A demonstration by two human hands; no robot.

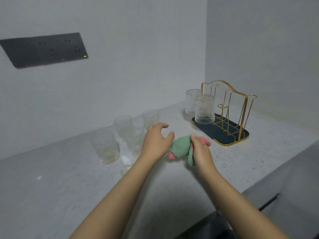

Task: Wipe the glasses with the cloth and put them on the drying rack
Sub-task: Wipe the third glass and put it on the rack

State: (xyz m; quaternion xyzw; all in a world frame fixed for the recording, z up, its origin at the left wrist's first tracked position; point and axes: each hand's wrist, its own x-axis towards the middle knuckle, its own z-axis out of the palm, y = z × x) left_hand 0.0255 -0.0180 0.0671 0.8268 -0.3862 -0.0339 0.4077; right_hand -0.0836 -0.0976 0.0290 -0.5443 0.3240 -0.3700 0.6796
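The person's right hand (201,150) has its fingers curled round a bunched green and pink cloth (181,147), held just above the speckled countertop (241,161). The left hand (156,141) hovers beside it, fingers spread and relaxed, holding nothing. Four upright glasses (105,147) stand in a cluster to the left, near the wall. On the gold wire drying rack (229,109) (dark tray beneath) two glasses (204,109) sit inverted. A dark socket panel (44,49) on the wall shows a small green light; no writing on it is legible.
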